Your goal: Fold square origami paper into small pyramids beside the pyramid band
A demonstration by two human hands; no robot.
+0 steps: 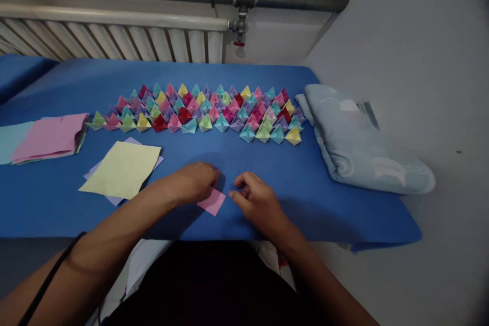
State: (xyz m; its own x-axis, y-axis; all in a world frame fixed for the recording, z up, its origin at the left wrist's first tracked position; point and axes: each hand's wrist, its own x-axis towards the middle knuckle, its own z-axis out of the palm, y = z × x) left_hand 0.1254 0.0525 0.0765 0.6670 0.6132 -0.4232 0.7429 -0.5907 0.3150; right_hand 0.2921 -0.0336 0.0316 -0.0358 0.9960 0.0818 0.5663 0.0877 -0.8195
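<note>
Pink paper [213, 202] is lying on the blue bed [183, 150], roughly square, showing no clear long axis. Left hand [196, 181], nearer, is covering its upper-left edge; pinching or pressing, cannot tell. Right hand [257, 201] is poising just rightward, fingertips narrowly parted, apparently holding nothing.

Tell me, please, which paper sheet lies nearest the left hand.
The small pink square, partly hidden by the left hand; the yellow sheet and pink pile are larger, farther left.
</note>
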